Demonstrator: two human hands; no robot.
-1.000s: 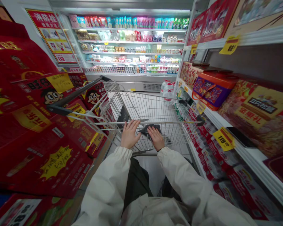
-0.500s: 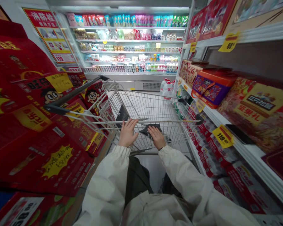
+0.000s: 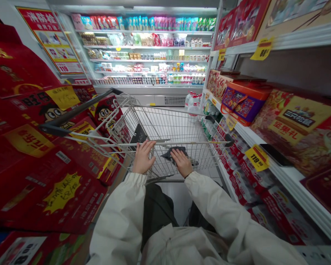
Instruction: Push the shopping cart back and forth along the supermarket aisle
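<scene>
Shopping trolley (image 3: pixel 165 109) stands in an aisle between stacked red gift cartons (image 3: pixel 30 173) on the left and a white shelf unit (image 3: pixel 292 184) on the right, with a lit chilled display case (image 3: pixel 146 51) at the far end. Compared with the two earlier head views, the whole scene has shifted slightly toward the left of the frame, while the hands' placing on the trolley is unchanged.

Left hand (image 3: pixel 143 157): rests on the rear of the basket, with fingers (image 3: pixel 147 146) extended and spread, holding nothing. Right hand (image 3: pixel 182 162): lies on a dark soft item (image 3: pixel 172 152), possibly a cloth or glove; its material cannot be confirmed. The fingers of this hand are nearly flat, and whether they grip the item cannot be told. The item sits at the rear of the basket, just ahead of the grey rear bar (image 3: pixel 165 180), partly under the right hand.

White jacket sleeves (image 3: pixel 118 217) run from both wrists toward the camera. On the shelf unit, a yellow price tag (image 3: pixel 257 158) marked 119 stands just beside a black flat device (image 3: pixel 276 154). Bottled water (image 3: pixel 192 105) stands farther along the aisle.
</scene>
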